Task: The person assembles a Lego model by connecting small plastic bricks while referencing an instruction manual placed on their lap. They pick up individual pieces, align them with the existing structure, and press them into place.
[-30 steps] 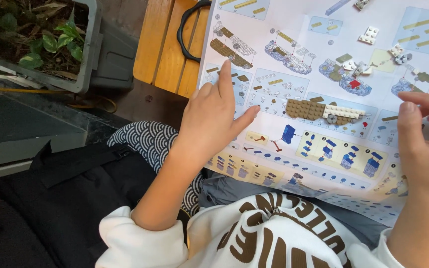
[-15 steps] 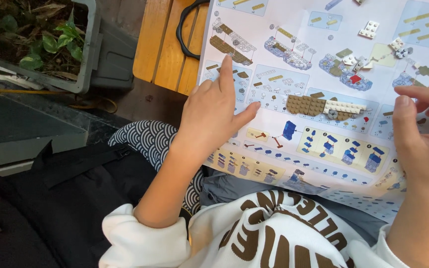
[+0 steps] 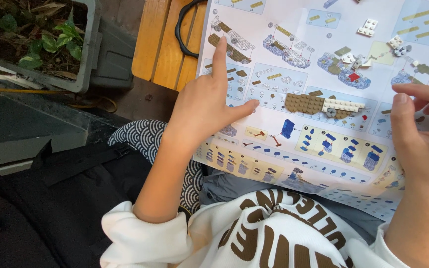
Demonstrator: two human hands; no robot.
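Left hand (image 3: 202, 106) rests flat on the glossy paper instruction sheet (image 3: 294, 164), grip apart, forefinger extended. Right hand (image 3: 423, 134) hovers at right, fingers loosely curled, empty. The sheet overlaps the slatted wooden desk (image 3: 167, 44).

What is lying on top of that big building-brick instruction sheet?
On the instruction sheet lie a brown-and-white brick assembly, a small blue piece, loose white bricks and the left hand. Whatever the hand covers is hidden.

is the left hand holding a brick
No, the left hand lies flat on the instruction sheet with its forefinger stretched out, and nothing is between its fingers.
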